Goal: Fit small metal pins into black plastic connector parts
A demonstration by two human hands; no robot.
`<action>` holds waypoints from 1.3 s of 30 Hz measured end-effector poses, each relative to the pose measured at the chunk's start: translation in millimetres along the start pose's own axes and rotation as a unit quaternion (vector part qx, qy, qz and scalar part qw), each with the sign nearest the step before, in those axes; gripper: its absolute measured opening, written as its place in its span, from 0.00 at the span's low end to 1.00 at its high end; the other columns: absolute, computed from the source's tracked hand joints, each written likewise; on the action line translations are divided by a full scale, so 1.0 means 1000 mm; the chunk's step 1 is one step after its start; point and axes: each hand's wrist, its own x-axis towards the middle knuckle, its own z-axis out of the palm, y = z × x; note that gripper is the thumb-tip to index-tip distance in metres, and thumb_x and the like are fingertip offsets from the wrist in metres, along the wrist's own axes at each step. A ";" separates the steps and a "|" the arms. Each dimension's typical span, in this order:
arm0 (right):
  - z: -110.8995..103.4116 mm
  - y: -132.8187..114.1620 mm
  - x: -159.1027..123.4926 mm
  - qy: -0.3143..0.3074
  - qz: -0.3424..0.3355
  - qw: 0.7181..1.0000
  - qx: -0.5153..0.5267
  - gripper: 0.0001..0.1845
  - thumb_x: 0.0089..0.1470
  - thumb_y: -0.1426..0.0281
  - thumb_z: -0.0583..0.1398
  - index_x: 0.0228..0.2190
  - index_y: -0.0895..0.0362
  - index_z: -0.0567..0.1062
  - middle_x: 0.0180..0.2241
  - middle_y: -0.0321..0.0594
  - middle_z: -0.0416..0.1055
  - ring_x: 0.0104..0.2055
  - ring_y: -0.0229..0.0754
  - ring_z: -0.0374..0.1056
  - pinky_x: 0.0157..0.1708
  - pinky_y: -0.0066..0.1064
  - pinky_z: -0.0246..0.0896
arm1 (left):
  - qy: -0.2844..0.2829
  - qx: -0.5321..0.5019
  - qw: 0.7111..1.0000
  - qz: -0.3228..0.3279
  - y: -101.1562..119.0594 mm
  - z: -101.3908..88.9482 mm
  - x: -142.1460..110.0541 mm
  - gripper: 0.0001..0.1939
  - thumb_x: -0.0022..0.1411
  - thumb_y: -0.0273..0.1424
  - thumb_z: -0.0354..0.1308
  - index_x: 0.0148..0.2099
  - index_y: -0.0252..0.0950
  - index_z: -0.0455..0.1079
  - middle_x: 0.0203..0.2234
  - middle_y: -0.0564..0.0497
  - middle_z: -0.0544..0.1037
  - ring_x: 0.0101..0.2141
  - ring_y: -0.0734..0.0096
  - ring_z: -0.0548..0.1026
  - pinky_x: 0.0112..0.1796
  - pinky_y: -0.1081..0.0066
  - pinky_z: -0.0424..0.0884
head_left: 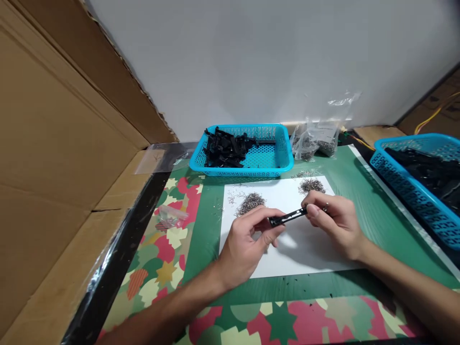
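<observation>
Between my two hands is a narrow black plastic part (pixel 290 216) with a long slot along it, held above a white sheet (pixel 287 263). My left hand (pixel 247 239) pinches its left end between thumb and fingers. At the other end, my right hand (pixel 334 220) grips it with thumb and forefinger, and a small shiny metal bit shows by those fingers. Behind my left hand lies a pile of small metal pieces (pixel 253 202). A second metal pile (pixel 312 185) sits just beyond my right hand.
A blue basket (pixel 240 171) with black parts stands at the back; another blue basket (pixel 413 187) with black parts is at right. Clear bags (pixel 325 139) of metal pieces lean near the wall. A small plastic bag (pixel 172 215) lies at left, beside cardboard (pixel 64 158).
</observation>
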 end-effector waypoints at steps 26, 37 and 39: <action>-0.010 0.022 0.009 0.100 0.107 0.970 0.195 0.25 0.72 0.54 0.59 0.29 0.56 0.81 0.18 0.30 0.52 0.20 0.35 0.46 0.21 0.32 0.39 | 0.039 0.186 0.964 0.185 0.001 -0.003 0.002 0.14 0.71 0.24 0.66 0.57 0.35 0.81 0.37 0.49 0.80 0.33 0.72 0.76 0.33 0.72 0.73; -0.035 0.018 0.025 0.145 0.156 0.976 0.042 0.18 0.70 0.54 0.60 0.37 0.55 0.79 0.19 0.28 0.54 0.20 0.35 0.47 0.19 0.31 0.41 | -0.045 0.235 0.954 0.182 -0.004 -0.002 -0.005 0.16 0.72 0.20 0.62 0.59 0.36 0.79 0.38 0.50 0.79 0.28 0.76 0.70 0.30 0.73 0.70; -0.040 0.019 0.027 0.044 0.189 0.979 -0.065 0.20 0.69 0.54 0.61 0.33 0.56 0.79 0.21 0.32 0.60 0.22 0.36 0.52 0.22 0.32 0.44 | -0.062 0.249 0.952 0.166 -0.003 -0.002 -0.004 0.15 0.72 0.21 0.61 0.58 0.35 0.79 0.37 0.50 0.78 0.27 0.76 0.69 0.30 0.73 0.69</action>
